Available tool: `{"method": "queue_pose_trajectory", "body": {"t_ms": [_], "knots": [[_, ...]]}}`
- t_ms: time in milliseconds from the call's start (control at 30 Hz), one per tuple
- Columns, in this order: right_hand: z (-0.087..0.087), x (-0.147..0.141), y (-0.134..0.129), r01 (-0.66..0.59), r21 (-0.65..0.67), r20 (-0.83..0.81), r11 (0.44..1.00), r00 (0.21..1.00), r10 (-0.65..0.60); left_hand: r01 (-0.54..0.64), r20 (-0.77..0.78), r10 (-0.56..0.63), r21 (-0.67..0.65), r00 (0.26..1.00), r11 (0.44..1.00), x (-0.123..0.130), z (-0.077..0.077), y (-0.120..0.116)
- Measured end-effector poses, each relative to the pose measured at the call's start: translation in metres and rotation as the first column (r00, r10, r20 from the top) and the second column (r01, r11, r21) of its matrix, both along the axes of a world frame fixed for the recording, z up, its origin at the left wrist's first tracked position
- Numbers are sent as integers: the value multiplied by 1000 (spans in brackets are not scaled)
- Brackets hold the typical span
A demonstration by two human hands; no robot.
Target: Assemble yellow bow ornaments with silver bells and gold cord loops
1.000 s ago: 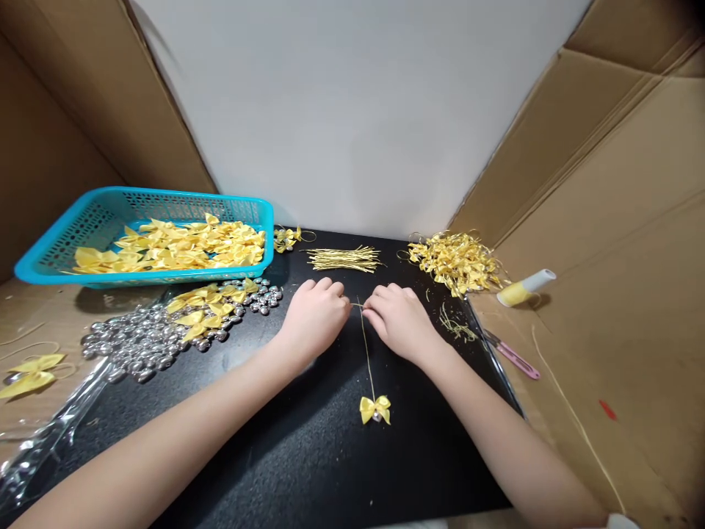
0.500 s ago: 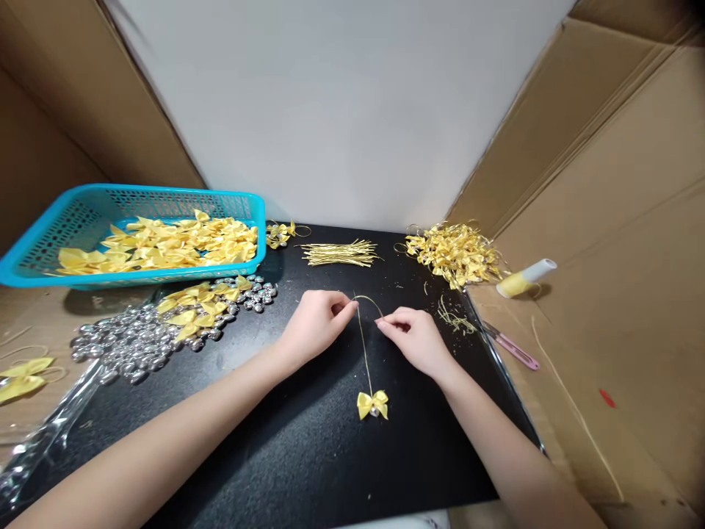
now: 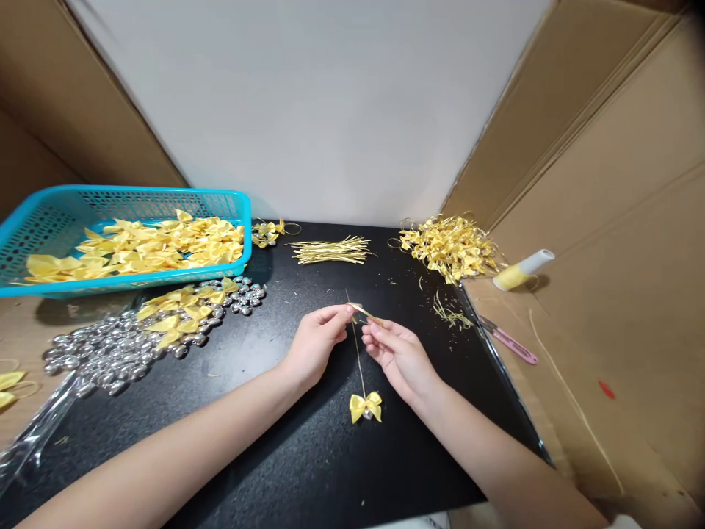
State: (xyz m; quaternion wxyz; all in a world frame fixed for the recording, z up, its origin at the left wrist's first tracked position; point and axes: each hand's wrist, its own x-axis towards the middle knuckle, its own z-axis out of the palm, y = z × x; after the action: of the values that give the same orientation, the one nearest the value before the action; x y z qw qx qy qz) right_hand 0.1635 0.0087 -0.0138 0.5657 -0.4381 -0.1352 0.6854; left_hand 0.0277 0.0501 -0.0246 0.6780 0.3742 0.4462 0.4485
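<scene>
Left hand and right hand pinching gold cord; yellow bow apart, on near side.

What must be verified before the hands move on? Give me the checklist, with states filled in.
1. Left hand pinching the gold cord: ok.
2. Right hand also at the cord: ok.
3. Yellow ribbon bow at the cord's near end: ok.
4. Cord knotted: cannot tell; the hands hide part of it.
5. Black tabletop free of scraps: not ok; cord trimmings lie right of the right hand.
6. Pink-handled cutter clear of both hands: ok.
</scene>
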Motion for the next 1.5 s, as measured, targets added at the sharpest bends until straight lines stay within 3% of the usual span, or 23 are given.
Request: {"method": "queue_pose_trajectory", "body": {"t_ms": [133,500,867,1133,1500], "knots": [[0,-3,-2,0,-50,-108,999,994,-5,-62,15,62,-32,998,998,1,-3,-1],[-8,-7,-4,65,-64,-248,996,966,-79,-26,138,55,-204,989,979,10,10,-12],[-9,-7,-3,98,-19,-233,995,967,-100,75,253,-9,-249,967,966,12,10,-17],[-8,-7,-4,110,-76,-238,991,963,-125,5,301,92,-307,949,952,12,9,-14],[-6,-9,-5,119,-91,-260,989,956,-139,22,301,77,-311,951,950,18,9,-22]]}}
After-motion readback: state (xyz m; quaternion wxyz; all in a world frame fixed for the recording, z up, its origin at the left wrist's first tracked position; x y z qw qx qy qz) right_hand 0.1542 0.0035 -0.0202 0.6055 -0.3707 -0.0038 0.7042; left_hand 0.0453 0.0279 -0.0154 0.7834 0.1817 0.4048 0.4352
